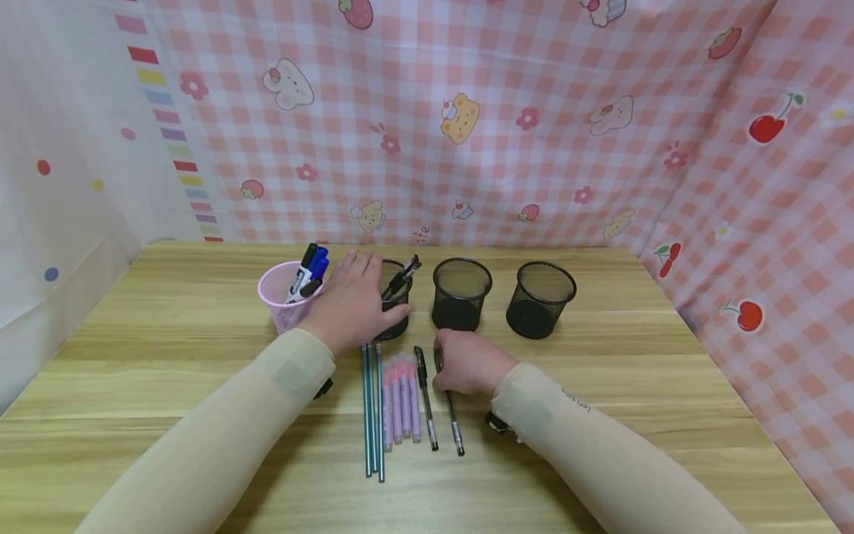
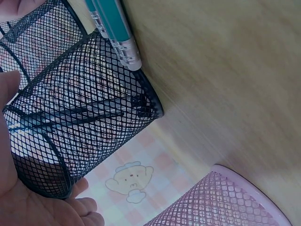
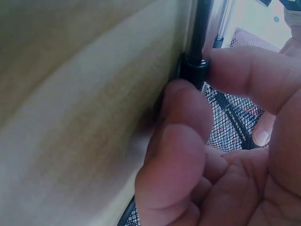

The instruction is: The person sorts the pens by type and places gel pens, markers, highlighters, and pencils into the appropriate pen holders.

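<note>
My left hand (image 1: 350,300) holds a black mesh pen cup (image 1: 395,326), thumb in front and fingers along its far left side. Two black pens (image 1: 402,279) lean inside that cup, their caps above the rim in the head view. Between thumb and fingers, my right hand (image 1: 474,361) pinches a black-capped gel pen (image 1: 456,426) near its cap, low over the table. A similar gel pen (image 1: 427,397) lies just left of it. In the right wrist view the pinched pen (image 3: 200,28) runs upward from the fingertips.
Two more black mesh cups (image 1: 460,315) (image 1: 534,319) stand to the right. At left is a pink mesh cup (image 1: 283,315) with several markers (image 1: 308,271). Several pink-purple highlighters (image 1: 402,404) and three teal pencils (image 1: 369,423) lie on the wooden table (image 1: 634,408).
</note>
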Demonstrator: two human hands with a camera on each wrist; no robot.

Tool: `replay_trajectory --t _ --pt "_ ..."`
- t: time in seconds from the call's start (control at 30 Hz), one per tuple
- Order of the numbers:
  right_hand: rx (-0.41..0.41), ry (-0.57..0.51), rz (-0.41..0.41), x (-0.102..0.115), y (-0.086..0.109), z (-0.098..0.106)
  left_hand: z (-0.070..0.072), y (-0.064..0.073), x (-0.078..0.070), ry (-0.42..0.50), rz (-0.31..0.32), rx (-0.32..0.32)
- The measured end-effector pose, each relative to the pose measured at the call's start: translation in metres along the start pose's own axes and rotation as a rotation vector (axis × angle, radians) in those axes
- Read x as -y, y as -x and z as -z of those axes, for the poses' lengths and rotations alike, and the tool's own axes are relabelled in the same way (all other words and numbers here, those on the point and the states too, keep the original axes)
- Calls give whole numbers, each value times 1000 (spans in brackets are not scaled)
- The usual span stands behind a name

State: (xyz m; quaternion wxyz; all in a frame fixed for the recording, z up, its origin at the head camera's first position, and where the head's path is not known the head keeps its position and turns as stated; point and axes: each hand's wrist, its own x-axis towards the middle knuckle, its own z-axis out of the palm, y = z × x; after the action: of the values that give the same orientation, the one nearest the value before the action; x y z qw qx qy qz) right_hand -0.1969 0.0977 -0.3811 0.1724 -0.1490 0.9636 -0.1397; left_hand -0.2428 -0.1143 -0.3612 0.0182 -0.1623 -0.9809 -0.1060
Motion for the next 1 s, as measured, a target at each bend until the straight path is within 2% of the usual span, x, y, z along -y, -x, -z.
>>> replay_trajectory --t 0.4,1.0 --pt "-4 -69 -21 -2 0 0 1 -1 -1 -12 5 9" --pt "-92 -233 -44 -3 2 6 0 -1 0 -10 5 0"
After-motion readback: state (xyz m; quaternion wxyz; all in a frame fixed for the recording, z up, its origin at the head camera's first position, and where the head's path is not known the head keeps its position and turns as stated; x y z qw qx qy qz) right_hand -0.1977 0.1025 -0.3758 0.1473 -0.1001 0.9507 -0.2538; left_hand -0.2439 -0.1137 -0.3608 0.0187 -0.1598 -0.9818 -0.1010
